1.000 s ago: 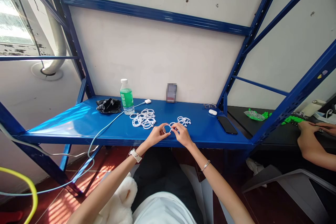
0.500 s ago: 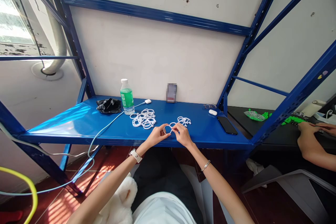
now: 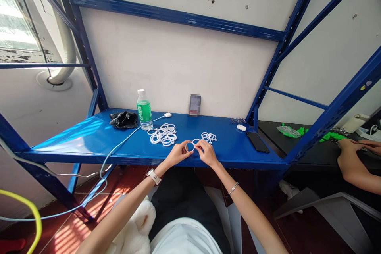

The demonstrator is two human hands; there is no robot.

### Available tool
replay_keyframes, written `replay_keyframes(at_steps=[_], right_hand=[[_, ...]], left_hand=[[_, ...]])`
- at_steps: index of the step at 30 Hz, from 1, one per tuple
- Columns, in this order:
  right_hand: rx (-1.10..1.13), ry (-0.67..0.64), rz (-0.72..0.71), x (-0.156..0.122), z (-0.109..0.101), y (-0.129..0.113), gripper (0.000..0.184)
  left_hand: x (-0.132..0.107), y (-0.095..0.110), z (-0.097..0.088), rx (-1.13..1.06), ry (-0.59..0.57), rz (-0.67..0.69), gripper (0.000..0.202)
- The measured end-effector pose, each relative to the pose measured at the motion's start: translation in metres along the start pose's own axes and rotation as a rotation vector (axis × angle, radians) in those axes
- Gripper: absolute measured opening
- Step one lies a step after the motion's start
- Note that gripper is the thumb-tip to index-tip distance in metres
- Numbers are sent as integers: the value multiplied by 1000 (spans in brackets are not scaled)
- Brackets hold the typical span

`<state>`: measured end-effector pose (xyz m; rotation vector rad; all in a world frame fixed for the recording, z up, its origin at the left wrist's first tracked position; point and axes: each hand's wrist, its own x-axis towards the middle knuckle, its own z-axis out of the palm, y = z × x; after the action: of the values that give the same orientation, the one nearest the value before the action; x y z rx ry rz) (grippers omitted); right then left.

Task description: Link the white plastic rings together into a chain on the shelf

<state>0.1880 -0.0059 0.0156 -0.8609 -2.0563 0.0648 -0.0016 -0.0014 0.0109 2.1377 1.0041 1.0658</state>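
My left hand [image 3: 176, 153] and my right hand [image 3: 206, 153] meet over the front of the blue shelf [image 3: 89, 139]. Both pinch the same white ring [image 3: 189, 145] between them, fingers closed on it. A pile of several white rings [image 3: 163, 134] lies behind my left hand. A smaller cluster of white rings [image 3: 208, 137] lies just behind my right hand. A watch sits on my left wrist and a bracelet on my right.
A green-labelled bottle [image 3: 144, 110], a black bag [image 3: 123, 119], a white charger cable [image 3: 119, 145], a small card [image 3: 194, 105], an earbud case [image 3: 241, 127], glasses and a black phone [image 3: 257, 141] lie on the shelf. Another person's hands [image 3: 354, 154] work at the right beside green parts [image 3: 330, 136].
My hands have shifted very slightly on the ring; otherwise nothing has visibly moved.
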Motion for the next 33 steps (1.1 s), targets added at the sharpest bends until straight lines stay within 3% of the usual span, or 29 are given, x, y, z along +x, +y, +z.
replay_keyframes(at_steps=[17,25,33], right_hand=[[-42,-45,-19,3,-5,-8,21],[-179,67,94,2,0,-4,22],[-404,76,255,0,7,5,18]], left_hand=[[-1,-2,1,20,17,7,52],[-3,-2,2,329,210,202,30],[0,-9,-5,697,300,120,26]])
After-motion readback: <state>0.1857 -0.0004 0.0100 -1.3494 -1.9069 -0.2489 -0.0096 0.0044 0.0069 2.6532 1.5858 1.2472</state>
